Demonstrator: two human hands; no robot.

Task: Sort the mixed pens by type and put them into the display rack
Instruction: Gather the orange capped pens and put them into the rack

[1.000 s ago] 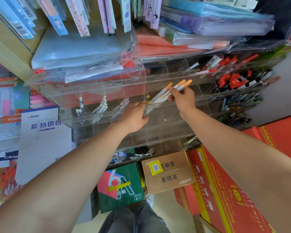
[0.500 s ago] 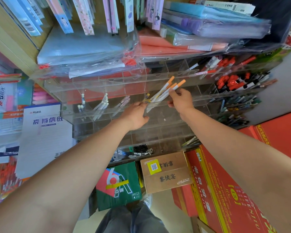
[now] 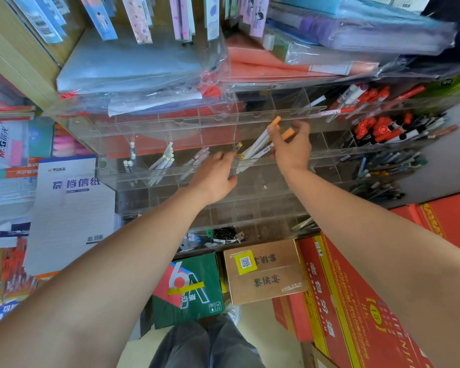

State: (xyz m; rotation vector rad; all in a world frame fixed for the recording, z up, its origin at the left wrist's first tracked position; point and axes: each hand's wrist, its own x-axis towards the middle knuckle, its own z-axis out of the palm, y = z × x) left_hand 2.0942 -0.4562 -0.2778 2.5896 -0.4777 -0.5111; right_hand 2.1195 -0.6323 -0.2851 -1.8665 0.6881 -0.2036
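Observation:
A clear acrylic display rack (image 3: 170, 123) with several rows of compartments fills the middle of the shelf. My right hand (image 3: 292, 150) pinches a small bunch of white pens with orange caps (image 3: 258, 143), their lower ends inside a middle-row compartment. My left hand (image 3: 215, 176) reaches into the compartment just left of them, fingers at two yellow-tipped pens (image 3: 239, 150); whether it grips one is hidden. White-capped pens (image 3: 165, 159) and pale pink pens (image 3: 197, 162) stand in compartments further left.
Red-capped markers (image 3: 377, 128) and dark pens (image 3: 388, 166) crowd the rack's right side. Plastic-wrapped folders (image 3: 133, 67) overhang the rack's top. A paper pad (image 3: 69, 205) lies at left. Cardboard boxes (image 3: 263, 272) and red cartons (image 3: 361, 301) stand below.
My right hand has shifted slightly left and lower with the orange-capped pens, pushing them deeper into the compartment. My left hand has stayed by the yellow-tipped pens.

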